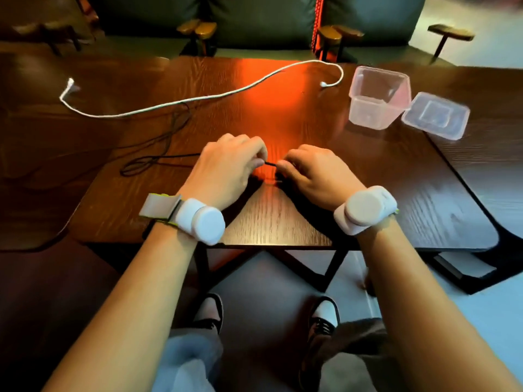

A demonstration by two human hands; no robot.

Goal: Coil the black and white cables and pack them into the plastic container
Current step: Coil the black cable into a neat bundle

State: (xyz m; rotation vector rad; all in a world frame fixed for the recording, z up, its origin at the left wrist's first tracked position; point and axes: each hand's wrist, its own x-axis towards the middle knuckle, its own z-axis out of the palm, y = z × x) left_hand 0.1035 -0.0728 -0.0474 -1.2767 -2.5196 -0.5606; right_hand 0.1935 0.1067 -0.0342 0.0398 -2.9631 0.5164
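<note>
Plastic container (pixel 379 100), 1 o'clock, open, lid (pixel 435 116) beside; white cable (pixel 181 101) 11 o'clock; L hand (pixel 226 168) & R hand (pixel 314 174) pinch black cable (pixel 270 164).

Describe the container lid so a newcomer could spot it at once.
Look to the far right of the dark wooden table. There stands an open clear plastic container, and the lid lies flat just right of it. It is shallow, unlike the deep container.
</note>
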